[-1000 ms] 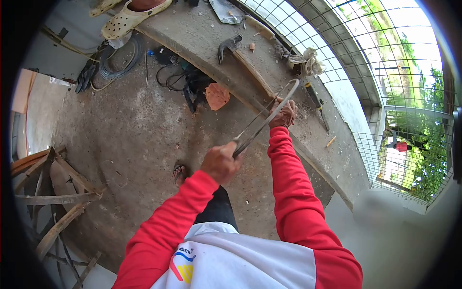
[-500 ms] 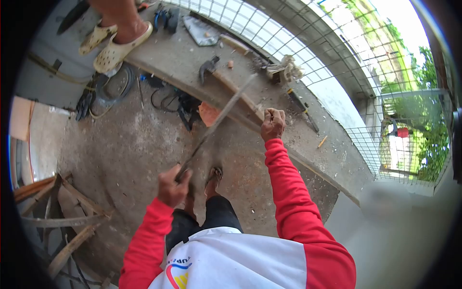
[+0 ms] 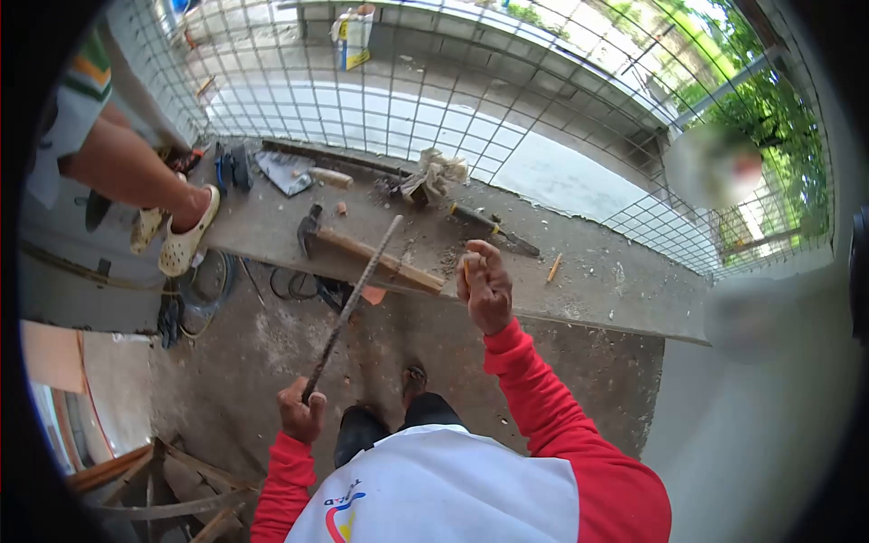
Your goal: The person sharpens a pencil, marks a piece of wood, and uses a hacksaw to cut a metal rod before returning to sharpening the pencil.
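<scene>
My left hand (image 3: 301, 412) is closed around the lower end of a ribbed steel bar (image 3: 348, 310). The bar slants up and right, its far end in front of the ledge. My right hand (image 3: 486, 291) is raised before the ledge edge with its fingers bent together. A small yellowish bit shows at its fingers, too small to name. Behind the bar, a hammer (image 3: 362, 256) with a wooden handle lies on the ledge. Beyond my right hand are a chisel-like tool (image 3: 493, 228) with a black and yellow handle and a pencil (image 3: 554, 268).
A concrete ledge (image 3: 625, 303) runs along a wire mesh (image 3: 380, 118). On it lie a crumpled cloth (image 3: 434, 176) and a plastic bag (image 3: 285, 172). Another person's foot in a cream clog (image 3: 190, 233) stands at the left end. Coiled hose (image 3: 206, 281) and a wooden frame (image 3: 195, 480) are below.
The view has tilted up and shows more of the mesh and the other person. The steel bar stands steeper in view. My right hand has turned, showing more of its fingers.
</scene>
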The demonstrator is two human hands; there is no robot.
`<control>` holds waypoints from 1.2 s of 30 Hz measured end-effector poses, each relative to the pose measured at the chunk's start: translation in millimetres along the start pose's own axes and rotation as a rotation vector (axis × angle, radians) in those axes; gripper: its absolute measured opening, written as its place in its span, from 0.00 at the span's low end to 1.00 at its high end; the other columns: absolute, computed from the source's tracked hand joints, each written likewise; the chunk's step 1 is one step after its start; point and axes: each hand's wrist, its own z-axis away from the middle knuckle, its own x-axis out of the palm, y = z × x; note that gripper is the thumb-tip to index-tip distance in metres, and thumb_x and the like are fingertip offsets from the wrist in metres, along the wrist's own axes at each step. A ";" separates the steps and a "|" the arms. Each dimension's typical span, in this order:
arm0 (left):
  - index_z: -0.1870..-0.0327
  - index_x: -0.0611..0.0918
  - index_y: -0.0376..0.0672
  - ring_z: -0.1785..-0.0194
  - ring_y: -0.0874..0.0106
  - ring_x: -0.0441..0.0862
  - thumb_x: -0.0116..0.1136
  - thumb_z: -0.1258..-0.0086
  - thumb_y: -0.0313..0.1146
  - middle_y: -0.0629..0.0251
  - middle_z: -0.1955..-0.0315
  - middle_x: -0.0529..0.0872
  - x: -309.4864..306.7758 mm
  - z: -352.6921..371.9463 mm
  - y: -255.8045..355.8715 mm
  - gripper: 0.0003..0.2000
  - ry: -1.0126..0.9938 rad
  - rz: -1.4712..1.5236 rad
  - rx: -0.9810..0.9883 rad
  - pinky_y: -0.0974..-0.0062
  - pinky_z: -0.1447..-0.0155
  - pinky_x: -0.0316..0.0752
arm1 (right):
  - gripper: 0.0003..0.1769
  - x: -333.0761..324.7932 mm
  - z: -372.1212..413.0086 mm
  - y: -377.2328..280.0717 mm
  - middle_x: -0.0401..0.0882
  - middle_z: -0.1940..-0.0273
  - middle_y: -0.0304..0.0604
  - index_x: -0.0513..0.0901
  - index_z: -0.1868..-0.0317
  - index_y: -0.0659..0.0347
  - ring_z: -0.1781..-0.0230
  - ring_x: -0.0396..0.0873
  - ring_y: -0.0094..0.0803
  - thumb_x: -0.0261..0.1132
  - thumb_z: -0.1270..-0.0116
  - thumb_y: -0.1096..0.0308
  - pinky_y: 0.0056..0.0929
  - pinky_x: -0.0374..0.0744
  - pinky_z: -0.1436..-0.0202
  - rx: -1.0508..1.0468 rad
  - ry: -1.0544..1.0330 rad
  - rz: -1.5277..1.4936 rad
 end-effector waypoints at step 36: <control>0.50 0.76 0.35 0.60 0.61 0.82 0.69 0.44 0.32 0.55 0.62 0.83 279.9 -99.6 203.5 0.22 -1.100 0.324 0.881 0.67 0.55 0.77 | 0.03 -140.4 217.7 -64.6 0.79 0.70 0.34 0.82 0.63 0.61 0.70 0.75 0.18 0.62 0.33 0.71 0.22 0.76 0.66 -0.077 1.053 0.182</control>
